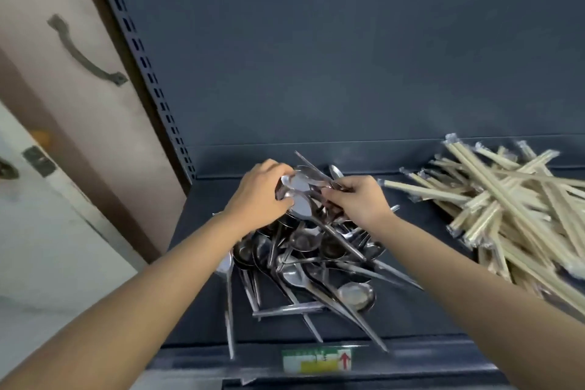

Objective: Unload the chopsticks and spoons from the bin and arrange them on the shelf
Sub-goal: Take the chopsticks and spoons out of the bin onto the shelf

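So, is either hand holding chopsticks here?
No, the left hand and right hand both grip metal spoons above the spoon pile, while the wrapped chopsticks lie to the right on the shelf.

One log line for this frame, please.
phase: arranging spoons | left hand: grips spoon bundle | right hand: grips it too | spoon pile: on shelf | wrapped chopsticks: heaped right

Rear: plain dark blue-grey back panel [348, 41] rising behind the shelf deck [196, 310].
Deck: matte, same dark blue-grey.
Left frame: grey metal upright [139, 51], punched with paired slots.
Left wall: pinkish-brown door [41, 9] carrying a dark curved handle [85, 52].
Lower left: white surface [47, 247] with a dark metal fitting [38, 161].
Front edge: green, white and yellow label [316, 359] with a red arrow.
Light: soft, even.
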`<state>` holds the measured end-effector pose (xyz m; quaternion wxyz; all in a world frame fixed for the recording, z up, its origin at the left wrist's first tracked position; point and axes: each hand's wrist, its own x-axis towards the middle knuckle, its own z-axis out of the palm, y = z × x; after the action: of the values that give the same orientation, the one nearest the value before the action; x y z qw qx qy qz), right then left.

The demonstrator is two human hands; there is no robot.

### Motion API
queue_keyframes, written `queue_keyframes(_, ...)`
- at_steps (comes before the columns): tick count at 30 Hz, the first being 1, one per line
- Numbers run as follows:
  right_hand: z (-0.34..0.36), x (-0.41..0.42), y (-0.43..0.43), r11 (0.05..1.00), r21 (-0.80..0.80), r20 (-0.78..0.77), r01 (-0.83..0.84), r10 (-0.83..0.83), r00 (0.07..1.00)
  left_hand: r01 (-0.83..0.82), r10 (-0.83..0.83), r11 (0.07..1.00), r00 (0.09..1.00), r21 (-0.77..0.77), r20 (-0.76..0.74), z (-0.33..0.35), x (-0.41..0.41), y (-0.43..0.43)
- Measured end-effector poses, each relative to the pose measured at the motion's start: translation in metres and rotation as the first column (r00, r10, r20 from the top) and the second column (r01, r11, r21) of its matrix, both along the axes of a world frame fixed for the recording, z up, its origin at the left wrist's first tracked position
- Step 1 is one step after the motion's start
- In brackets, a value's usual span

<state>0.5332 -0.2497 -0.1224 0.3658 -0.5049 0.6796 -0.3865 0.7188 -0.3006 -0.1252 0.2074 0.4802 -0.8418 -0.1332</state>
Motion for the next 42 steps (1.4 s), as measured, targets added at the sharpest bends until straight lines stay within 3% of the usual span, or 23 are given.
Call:
queue_keyframes(3,0.001,0.008,0.006,0.995,-0.051,-0.058,0.084,-0.087,0.995,0.073,-0.072,0.997,0.993,0.006,-0.089,-0.005,0.005,-0.004)
queue_keyframes(5,0.005,0.010,0.010,0.990,-0.103,-0.215,0.096,-0.117,0.970,0.092,-0.082,0.994,0.983,0.054,-0.163,-0.004,0.006,-0.006)
queue_keyframes(9,0.018,0.009,0.016,0.969,-0.242,-0.593,0.049,-0.188,0.783,0.115,-0.099,0.991,0.973,0.066,-0.208,0.005,0.007,-0.008)
queue_keyframes(10,0.023,0.010,0.016,0.958,-0.281,-0.591,0.049,-0.213,0.778,0.127,-0.110,0.990,0.966,0.060,-0.235,0.008,0.006,-0.009)
queue_keyframes(12,0.032,0.015,0.015,0.958,-0.282,-0.449,0.051,-0.179,0.875,0.144,-0.099,0.984,0.935,0.107,-0.339,0.014,0.004,-0.010)
queue_keyframes(14,0.039,0.021,0.017,0.989,-0.151,-0.259,-0.011,-0.029,0.965,0.149,-0.040,0.968,0.888,0.203,-0.457,0.019,0.002,-0.012)
queue_keyframes(17,0.035,0.026,0.024,0.998,-0.023,-0.079,-0.066,0.064,0.995,0.179,-0.007,0.942,0.857,0.284,-0.515,0.022,0.005,-0.013)
queue_keyframes(20,0.024,0.023,0.025,0.995,-0.044,-0.067,0.095,-0.098,0.993,0.184,-0.023,0.932,0.889,0.311,-0.456,0.020,0.016,-0.012)
queue_keyframes(23,0.018,0.021,0.023,0.972,0.004,-0.087,0.236,-0.234,0.968,0.063,0.064,0.944,0.928,0.325,-0.366,0.011,0.027,-0.009)
queue_keyframes(26,0.017,0.030,0.016,0.951,0.024,0.226,0.308,-0.305,0.925,-0.012,0.148,0.941,0.914,0.339,-0.378,0.001,0.032,-0.002)
queue_keyframes(28,0.015,0.038,0.012,0.939,0.033,0.299,0.342,-0.336,0.893,-0.053,0.147,0.957,0.936,0.285,-0.319,-0.005,0.034,0.003)
queue_keyframes(31,0.004,0.045,0.007,0.939,-0.017,0.156,0.345,-0.338,0.928,-0.041,0.068,0.988,0.981,0.147,-0.184,-0.011,0.034,0.014)
queue_keyframes(35,-0.003,0.050,0.017,0.947,-0.156,-0.179,0.280,-0.306,0.935,0.053,-0.044,0.991,0.996,-0.126,0.074,-0.012,0.034,0.027)
queue_keyframes(37,-0.002,0.047,0.024,0.951,-0.216,-0.286,0.219,-0.276,0.918,0.108,-0.082,0.979,0.986,-0.174,0.147,-0.012,0.031,0.031)
queue_keyframes(42,-0.002,0.031,0.043,0.972,-0.148,-0.418,0.180,-0.227,0.880,0.177,-0.137,0.967,0.968,-0.182,0.212,-0.009,0.010,0.032)
